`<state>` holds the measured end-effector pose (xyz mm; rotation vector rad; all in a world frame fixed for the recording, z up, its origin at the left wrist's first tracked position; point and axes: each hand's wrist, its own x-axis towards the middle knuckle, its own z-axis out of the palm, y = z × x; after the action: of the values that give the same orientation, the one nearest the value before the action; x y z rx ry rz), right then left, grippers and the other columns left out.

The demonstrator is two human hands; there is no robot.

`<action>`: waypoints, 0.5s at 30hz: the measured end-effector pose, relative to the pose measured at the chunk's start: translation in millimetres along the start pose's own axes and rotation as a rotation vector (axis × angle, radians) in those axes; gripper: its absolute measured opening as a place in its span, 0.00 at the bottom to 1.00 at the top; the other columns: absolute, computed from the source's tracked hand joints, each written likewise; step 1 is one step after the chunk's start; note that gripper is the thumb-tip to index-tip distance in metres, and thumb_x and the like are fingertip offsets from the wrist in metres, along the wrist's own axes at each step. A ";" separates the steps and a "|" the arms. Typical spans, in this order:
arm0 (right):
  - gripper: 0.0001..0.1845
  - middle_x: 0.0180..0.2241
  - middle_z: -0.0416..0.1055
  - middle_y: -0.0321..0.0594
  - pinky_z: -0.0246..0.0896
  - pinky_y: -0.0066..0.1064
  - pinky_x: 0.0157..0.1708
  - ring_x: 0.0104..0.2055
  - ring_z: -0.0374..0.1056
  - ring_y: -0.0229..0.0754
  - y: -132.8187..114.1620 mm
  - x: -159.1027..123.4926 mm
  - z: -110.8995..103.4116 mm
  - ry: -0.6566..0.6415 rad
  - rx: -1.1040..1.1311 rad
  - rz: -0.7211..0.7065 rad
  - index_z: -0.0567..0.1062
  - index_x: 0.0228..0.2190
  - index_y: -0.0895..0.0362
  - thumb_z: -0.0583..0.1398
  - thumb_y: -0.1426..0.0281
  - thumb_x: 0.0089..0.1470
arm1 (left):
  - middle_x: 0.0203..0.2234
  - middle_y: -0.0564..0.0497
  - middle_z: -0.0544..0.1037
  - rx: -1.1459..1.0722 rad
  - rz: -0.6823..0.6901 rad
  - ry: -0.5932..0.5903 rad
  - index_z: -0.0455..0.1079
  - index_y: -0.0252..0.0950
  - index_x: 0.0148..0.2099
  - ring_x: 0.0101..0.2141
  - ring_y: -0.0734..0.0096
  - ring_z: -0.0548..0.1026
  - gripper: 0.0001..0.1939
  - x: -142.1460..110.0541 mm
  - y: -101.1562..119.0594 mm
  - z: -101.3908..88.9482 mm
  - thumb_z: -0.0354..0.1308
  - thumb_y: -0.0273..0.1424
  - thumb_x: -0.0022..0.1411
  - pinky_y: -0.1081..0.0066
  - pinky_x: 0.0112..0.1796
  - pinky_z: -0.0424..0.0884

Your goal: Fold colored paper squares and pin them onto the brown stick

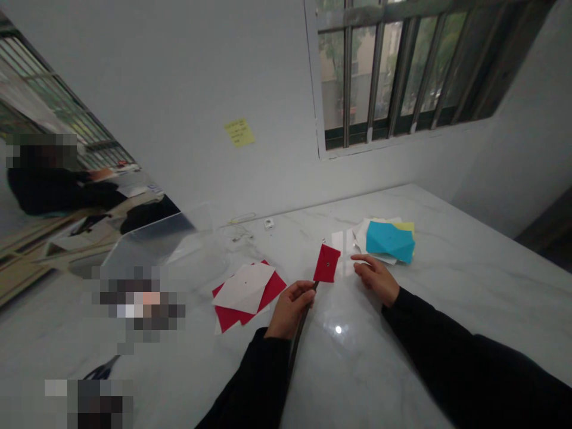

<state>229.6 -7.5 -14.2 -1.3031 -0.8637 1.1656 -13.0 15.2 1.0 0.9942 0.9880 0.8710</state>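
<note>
Gripping a long, narrow dark strip (300, 333) in your left hand (290, 308), you have your left fingers (304, 295) curled shut around it. At its upper end sits a small folded red paper piece (326, 264) with a dark dot at its centre, above the white marble table (469, 268). Your right hand (376, 279) is open, its fingers (364, 260) extended just beside the red piece, not touching it. That piece already looks folded. Neither hand touches the flat red and white paper sheets (268, 292) on your left, or the folded turquoise paper shape (389, 241) lying on a paper pile (384, 258) ahead.
</note>
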 end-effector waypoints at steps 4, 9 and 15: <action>0.41 0.24 0.64 0.29 0.45 0.26 0.17 0.18 0.51 0.32 5.3 0.6 0.4 0.041 -0.004 0.022 0.63 0.58 0.59 0.63 0.55 0.46 | 0.25 0.54 0.74 -0.005 0.009 0.012 0.74 0.34 0.37 0.24 0.77 0.67 0.20 0.0 -0.2 -0.1 0.73 0.35 0.43 0.74 0.29 0.62; 0.43 0.28 0.67 0.31 0.51 0.28 0.20 0.20 0.56 0.34 6.8 -1.7 1.0 0.084 -0.164 -0.112 0.59 0.62 0.55 0.63 0.54 0.49 | 0.27 0.54 0.75 0.032 0.003 -0.024 0.74 0.34 0.37 0.24 0.77 0.67 0.18 -0.3 -1.6 -1.6 0.73 0.35 0.44 0.74 0.29 0.62; 0.31 0.16 0.65 0.37 0.55 0.33 0.27 0.19 0.58 0.37 -4.9 -6.8 -6.3 -0.201 -0.602 -0.159 0.76 0.19 0.56 0.53 0.48 0.60 | 0.27 0.53 0.76 0.068 0.029 -0.027 0.74 0.34 0.38 0.25 0.76 0.68 0.19 0.5 -3.3 -2.3 0.73 0.37 0.45 0.73 0.30 0.64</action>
<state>234.7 -15.1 -9.2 -1.5709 -1.5189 0.9515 -14.5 15.2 -2.7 1.0775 0.9878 0.8513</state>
